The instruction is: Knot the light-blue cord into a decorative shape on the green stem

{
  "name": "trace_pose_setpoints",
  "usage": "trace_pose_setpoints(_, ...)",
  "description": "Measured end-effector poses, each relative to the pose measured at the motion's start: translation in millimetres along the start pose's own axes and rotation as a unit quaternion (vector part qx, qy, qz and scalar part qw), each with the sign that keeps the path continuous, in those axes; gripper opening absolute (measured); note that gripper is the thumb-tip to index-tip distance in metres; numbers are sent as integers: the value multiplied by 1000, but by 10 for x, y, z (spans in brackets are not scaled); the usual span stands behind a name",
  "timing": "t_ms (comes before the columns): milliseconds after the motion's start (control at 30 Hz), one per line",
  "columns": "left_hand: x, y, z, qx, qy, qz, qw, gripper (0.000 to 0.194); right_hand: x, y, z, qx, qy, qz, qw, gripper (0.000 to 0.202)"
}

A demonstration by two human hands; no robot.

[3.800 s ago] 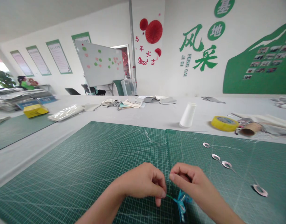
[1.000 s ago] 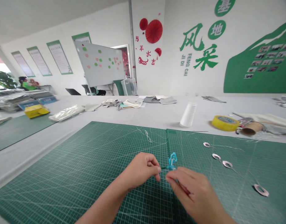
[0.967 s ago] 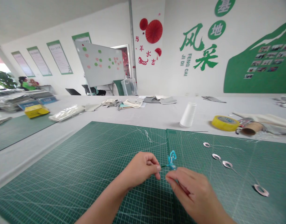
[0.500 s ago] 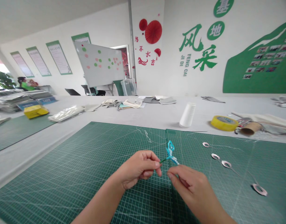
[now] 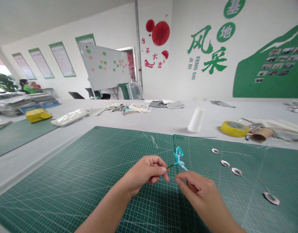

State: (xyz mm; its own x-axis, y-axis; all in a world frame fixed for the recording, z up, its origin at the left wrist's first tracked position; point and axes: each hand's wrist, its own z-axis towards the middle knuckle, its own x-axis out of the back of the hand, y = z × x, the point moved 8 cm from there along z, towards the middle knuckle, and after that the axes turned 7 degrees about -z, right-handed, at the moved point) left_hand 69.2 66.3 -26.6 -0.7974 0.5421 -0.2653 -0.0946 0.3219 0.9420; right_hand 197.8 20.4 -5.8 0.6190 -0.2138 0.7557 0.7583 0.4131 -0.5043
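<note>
Between thumb and fingers, my left hand [image 5: 149,171] pinches the thin green stem [image 5: 170,166] of a small turquoise flower-like ornament [image 5: 178,157]. Its looped upper part stands up, and a lower branch with white bead-like dots slants down to the right. My right hand [image 5: 196,186] is closed at the tip of that lower branch, which its fingers partly hide. Both hands are held over the green cutting mat [image 5: 102,168]. To the right lie several pale pink rings [image 5: 236,171] with thin wires or threads attached.
A white thread cone [image 5: 196,120], a yellow tape roll [image 5: 234,128] and a cardboard tube [image 5: 260,134] stand or lie behind the mats. Loose white thread [image 5: 154,141] rests on the mat. Fabric pieces [image 5: 139,106], a yellow box [image 5: 38,115] and a plastic-wrapped packet [image 5: 70,117] are farther back.
Both hands keep their grip on the ornament, which has barely moved. The whole view has shifted very slightly.
</note>
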Motion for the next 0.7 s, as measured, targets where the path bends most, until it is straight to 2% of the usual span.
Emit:
trace_pose_setpoints(200,8,28,5,-11,7,1,1000,12,5,23,19,-25,0,35,999,27)
trace_pose_setpoints(433,-18,34,1,-7,-6,-1,1000,13,-101,185,-3,-95,-27,92,991,31)
trace_pose_setpoints(567,-88,22,-13,6,-44,10,999,11,-161,224,7,-101,-41,129,986,33)
trace_pose_setpoints(700,-194,-41,-53,36,-108,40,993,10,-235,267,23,-109,-59,203,971,27)
